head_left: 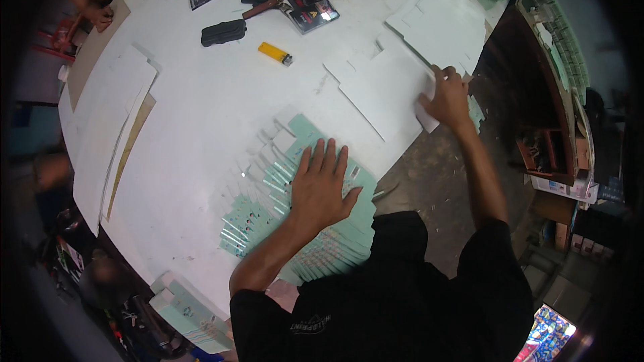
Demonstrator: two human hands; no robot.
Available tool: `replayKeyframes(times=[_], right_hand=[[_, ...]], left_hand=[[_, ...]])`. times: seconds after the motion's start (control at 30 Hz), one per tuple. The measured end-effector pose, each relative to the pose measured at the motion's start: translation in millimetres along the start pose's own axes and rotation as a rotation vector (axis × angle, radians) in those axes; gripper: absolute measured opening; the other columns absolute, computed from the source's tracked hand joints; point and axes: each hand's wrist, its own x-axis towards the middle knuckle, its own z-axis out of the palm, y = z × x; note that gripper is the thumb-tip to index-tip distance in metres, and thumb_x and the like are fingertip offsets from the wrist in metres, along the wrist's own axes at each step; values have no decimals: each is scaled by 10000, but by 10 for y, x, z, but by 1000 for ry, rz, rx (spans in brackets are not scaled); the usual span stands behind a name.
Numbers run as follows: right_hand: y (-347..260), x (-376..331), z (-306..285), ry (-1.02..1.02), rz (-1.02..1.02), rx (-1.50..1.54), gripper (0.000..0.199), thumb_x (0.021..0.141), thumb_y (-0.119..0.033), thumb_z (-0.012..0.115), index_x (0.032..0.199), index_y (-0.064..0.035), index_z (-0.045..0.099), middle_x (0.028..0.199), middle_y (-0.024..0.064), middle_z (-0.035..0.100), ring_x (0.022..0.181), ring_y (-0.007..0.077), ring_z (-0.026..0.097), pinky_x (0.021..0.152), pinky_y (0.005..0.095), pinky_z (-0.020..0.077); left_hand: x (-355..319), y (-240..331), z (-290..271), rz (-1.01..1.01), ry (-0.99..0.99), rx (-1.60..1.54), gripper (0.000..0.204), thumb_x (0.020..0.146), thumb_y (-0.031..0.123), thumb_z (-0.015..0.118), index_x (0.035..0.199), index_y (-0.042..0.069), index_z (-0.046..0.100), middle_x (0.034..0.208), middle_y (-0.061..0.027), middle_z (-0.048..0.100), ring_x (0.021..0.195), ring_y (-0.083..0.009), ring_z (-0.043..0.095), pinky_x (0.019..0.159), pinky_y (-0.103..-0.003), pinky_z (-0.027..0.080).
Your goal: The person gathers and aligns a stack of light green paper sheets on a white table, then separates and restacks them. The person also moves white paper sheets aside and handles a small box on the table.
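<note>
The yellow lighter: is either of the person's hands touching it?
No: the lighter lies apart on the table, the left hand is on the green cards and the right hand is at the white sheets.

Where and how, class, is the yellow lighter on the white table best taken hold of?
Probably by the middle of its body, coming from above: the yellow lighter lies flat on the white table, so a pinch across its long sides suits its slim shape and avoids the metal end at lower right.
</note>
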Motion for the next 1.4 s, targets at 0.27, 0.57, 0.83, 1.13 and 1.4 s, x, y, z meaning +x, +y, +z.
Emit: replayKeyframes(times=[0.27, 0.57, 0.83, 1.13, 1.4], right_hand=[[-1011, -742, 287, -284, 56, 810, 555, 1005, -300, 697, 1418, 50, 573, 1385, 339, 562, 1332, 506, 532, 1028, 580, 480], [-1141, -501, 269, -158, -303, 275, 434, 947, -52, 674, 1354, 76, 596, 1142, 282, 637, 1069, 437, 661, 901, 508, 546], [-1189, -516, 50, -888, -16, 862, 334, 927, -77, 691, 1231, 52, 645, 1115, 290, 706, 920, 363, 739, 856, 438, 582], [282, 290, 620, 28, 76, 316, 562, 1008, -149, 639, 1532, -92, 445, 933, 253, 729, 814, 441, 723, 755, 541, 578], [-854, -267, 373, -15, -350, 171, 639, 927, -320, 785, 1412, 46, 589, 1040, 210, 580, 945, 370, 583, 806, 449, 507]], left_hand=[[4, -85, -7, 16, 88, 32, 660, 1034, 426, 587, 1492, -47, 547, 1550, -311, 503, 1475, -502, 426, 1251, -591, 269], [61, -25, -97, -32, 73, -58, 641, 1042, 325, 575, 1567, -27, 471, 1534, -373, 487, 1448, -529, 444, 1231, -598, 299], [20, -95, -62, 73, -59, 60, 1004, 694, 142, 774, 1614, 10, 394, 1700, -326, 245, 1590, -520, 203, 1281, -675, 127], [85, -47, -257, 52, -27, -86, 1007, 905, 680, 692, 1531, -76, 465, 1599, -325, 434, 1525, -503, 359, 1262, -618, 234], [55, -12, -140, 15, 55, -35, 662, 1012, 363, 629, 1568, 34, 486, 1496, -308, 556, 1422, -509, 494, 1206, -611, 333]])
